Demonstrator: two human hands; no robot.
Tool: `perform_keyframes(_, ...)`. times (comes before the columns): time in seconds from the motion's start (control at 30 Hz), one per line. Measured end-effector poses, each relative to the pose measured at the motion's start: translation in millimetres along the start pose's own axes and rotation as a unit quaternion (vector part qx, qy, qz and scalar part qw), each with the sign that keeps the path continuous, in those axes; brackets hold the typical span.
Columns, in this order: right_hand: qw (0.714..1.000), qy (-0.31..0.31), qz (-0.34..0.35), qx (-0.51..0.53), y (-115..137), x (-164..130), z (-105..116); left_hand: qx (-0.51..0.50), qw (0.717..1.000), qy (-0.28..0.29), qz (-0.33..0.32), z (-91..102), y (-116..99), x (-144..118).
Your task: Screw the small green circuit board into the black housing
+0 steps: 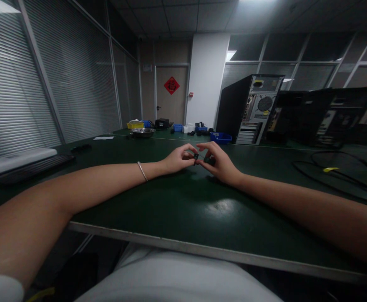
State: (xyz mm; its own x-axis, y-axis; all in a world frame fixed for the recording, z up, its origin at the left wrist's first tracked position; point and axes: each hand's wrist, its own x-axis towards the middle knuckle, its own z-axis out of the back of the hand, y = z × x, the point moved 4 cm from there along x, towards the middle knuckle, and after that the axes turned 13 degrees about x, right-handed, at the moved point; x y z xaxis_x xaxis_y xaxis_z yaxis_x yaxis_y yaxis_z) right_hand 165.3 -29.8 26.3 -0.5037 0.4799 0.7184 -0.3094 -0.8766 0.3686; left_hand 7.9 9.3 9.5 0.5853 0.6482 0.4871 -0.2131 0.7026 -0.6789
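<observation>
Dim office light falls on a dark green counter (177, 209) that runs back toward a door and a white pillar. From the head view, both forearms stretch out over it and meet near its middle. The left hand (179, 159) and the right hand (218, 163) each pinch a small black part (202, 158) between thumb and fingertips, held just above the counter; what the part is cannot be told. A bracelet (142, 171) circles the left wrist. Farther back stand a yellow bin (135, 125), a metal bowl (143, 132) and blue bins (220, 137), their contents too small to tell. An open computer tower (249, 108) stands at the right, with black cables (334, 176) beside it.
</observation>
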Motion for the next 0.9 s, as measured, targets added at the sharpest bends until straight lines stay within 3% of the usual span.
perform_keyframes(0.4,0.999,-0.036,-0.029,-0.003,-15.8,-0.6,3.6,0.024,1.0,-0.001,-0.003,2.9,-1.0,-0.2)
perform_keyframes(0.6,0.995,-0.009,-0.103,-0.009,-29.6,-0.1,0.4,-0.013,0.999,-0.002,0.039,2.1,1.1,-0.5)
perform_keyframes(0.9,0.984,0.052,-0.173,-0.004,-42.9,0.3,-4.1,-0.043,0.992,-0.069,0.099,6.6,13.7,2.8)
